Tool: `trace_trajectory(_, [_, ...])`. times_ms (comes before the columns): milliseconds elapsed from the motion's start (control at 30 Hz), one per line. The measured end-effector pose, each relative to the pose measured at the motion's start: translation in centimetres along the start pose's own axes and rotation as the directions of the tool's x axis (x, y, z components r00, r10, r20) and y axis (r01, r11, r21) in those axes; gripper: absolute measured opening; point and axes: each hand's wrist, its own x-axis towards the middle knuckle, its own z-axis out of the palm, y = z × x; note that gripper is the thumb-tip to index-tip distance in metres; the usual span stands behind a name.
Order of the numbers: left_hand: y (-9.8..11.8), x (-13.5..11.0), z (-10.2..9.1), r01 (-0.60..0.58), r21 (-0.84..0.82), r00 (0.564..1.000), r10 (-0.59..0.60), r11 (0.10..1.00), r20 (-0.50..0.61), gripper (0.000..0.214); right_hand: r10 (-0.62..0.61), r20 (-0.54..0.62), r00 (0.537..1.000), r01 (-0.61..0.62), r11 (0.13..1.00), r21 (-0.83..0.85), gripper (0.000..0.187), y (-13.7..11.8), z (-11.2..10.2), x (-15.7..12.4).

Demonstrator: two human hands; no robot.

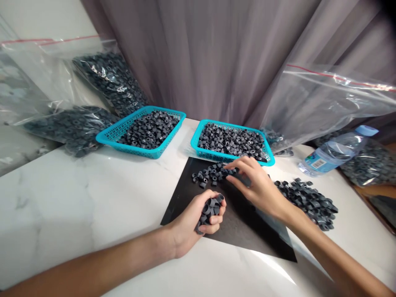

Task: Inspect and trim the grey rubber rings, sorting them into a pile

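Observation:
My left hand [188,222] is curled around a handful of small dark grey ring-like plastic pieces [212,208], held above the near part of a black sheet [238,233]. Over the far part of that sheet reaches my right hand [261,187], its thumb and fingers apart. Its fingertips are at the edge of a small heap of the same grey pieces [208,172]; whether they touch any I cannot tell. A larger heap of grey pieces [309,202] lies on the white table to the right of the sheet, beyond my right forearm.
Two turquoise baskets, one at left [136,151] and one at centre [271,159], hold many grey pieces. Clear bags of pieces [108,78] stand at back left; another clear bag [334,95] is at right. A water bottle [335,152] leans there. A grey curtain [210,57] hangs behind.

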Motion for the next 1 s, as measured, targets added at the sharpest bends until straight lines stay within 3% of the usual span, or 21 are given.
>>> trace_trajectory(100, [0.0, -0.1, 0.2, 0.043, 0.041, 0.999, -0.043, 0.998, -0.001, 0.028, -0.026, 0.062, 0.998, 0.031, 0.997, -0.068, 0.023, 0.8, 1.3, -0.4])
trace_trajectory(200, [0.0, -0.1, 0.2, 0.099, 0.141, 0.995, -0.102, 0.985, 0.017, 0.028, -0.056, 0.032, 0.998, 0.058, 0.995, -0.080, 0.021, 0.5, 2.4, -0.7])
trace_trajectory(433, [0.2, 0.0, 0.6, 0.090, 0.320, 0.992, -0.112, 0.943, 0.050, 0.029, -0.090, 0.077, 0.993, 0.101, 0.984, -0.149, 0.012, 0.0, 3.7, -0.9])
trace_trajectory(567, [0.1, 0.2, 0.4, 0.085, 0.266, 0.994, -0.099, 0.960, 0.041, 0.027, -0.082, 0.070, 0.994, 0.079, 0.996, 0.040, 0.008, -0.7, 2.3, -0.4])
trace_trajectory(667, [0.0, 0.4, 0.1, 0.057, 0.212, 0.998, -0.060, 0.976, 0.010, 0.026, 0.042, 0.058, 0.997, -0.058, 0.954, 0.293, 0.007, -1.7, 0.2, 0.1])
trace_trajectory(767, [0.0, 0.4, -0.2, 0.000, 0.157, 1.000, 0.001, 0.988, -0.005, 0.025, 0.091, 0.218, 0.972, -0.186, 0.865, 0.467, 0.012, -2.9, -1.8, 0.4])
trace_trajectory(867, [0.1, 0.4, -0.3, -0.041, 0.090, 0.999, 0.042, 0.995, -0.008, 0.021, 0.053, 0.332, 0.942, -0.228, 0.827, 0.514, 0.012, -3.9, -2.6, 0.4])
trace_trajectory(1000, [0.1, 0.4, -0.4, -0.040, 0.032, 0.999, 0.040, 0.999, 0.015, 0.023, 0.085, 0.370, 0.925, -0.254, 0.864, 0.435, 0.008, -4.9, -2.4, 0.0])
